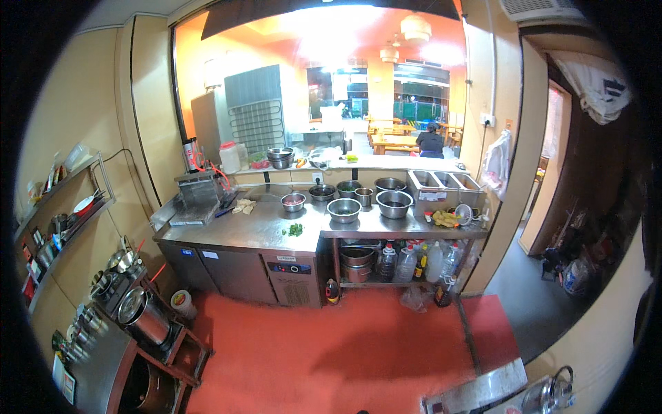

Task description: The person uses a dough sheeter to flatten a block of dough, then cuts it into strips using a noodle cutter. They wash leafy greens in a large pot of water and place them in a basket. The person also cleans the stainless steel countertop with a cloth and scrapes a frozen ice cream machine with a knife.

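Neither of my hands is in view. Before me, across the floor, stands a stainless steel counter [248, 235]. A small heap of chopped green leaves [295, 230] lies on its top. Behind the heap sits a small steel bowl [293, 202] with pinkish pieces in it. To the right stand a steel bowl with some greens inside [344, 210] and a deeper steel bowl [394, 203] with dark contents. Farther back are a bowl of dark food [321, 192], a bowl of greens [349, 188] and a steel cup [363, 196]. A crumpled cloth [244, 206] rests on the left.
A red floor [310, 352] spreads before me. Large bottles [407, 263] and a pot [357, 269] fill the under-shelf. A tall stockpot [145, 315] stands at left. Beyond the serving window, a person [430, 141] sits near wooden tables [395, 142]. A doorway [522, 227] is at right.
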